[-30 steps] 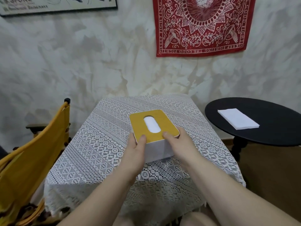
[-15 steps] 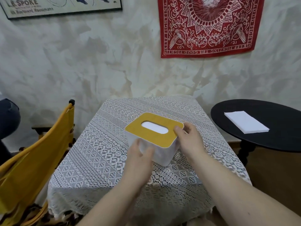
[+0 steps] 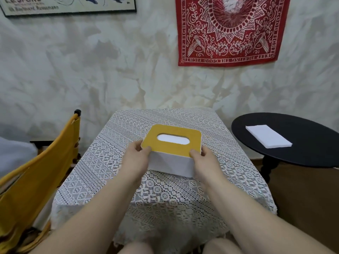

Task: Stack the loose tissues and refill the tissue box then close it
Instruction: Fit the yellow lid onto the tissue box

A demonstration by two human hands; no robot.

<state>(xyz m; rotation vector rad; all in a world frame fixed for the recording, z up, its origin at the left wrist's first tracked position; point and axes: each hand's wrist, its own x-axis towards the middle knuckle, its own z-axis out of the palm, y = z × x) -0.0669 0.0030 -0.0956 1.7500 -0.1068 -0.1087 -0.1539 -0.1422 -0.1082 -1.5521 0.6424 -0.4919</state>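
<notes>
A white tissue box [image 3: 170, 165] with a yellow lid [image 3: 172, 143] stands on the lace-covered table [image 3: 165, 195]. The lid is on, and white shows through its oval slot. My left hand [image 3: 136, 160] grips the box's near left corner, thumb on the lid's edge. My right hand [image 3: 202, 159] grips the near right corner in the same way. A flat stack of white tissues [image 3: 267, 136] lies on the round black side table [image 3: 300, 142] to the right, out of both hands' hold.
A yellow fabric chair [image 3: 36, 173] stands close to the table's left side. The wall behind carries a red bandana [image 3: 231, 30] and a framed poster [image 3: 67, 6]. Brown floor shows between the two tables.
The box has been turned from end-on, through a slant, to lying crosswise in front of me. Both hands have shifted to its near corners.
</notes>
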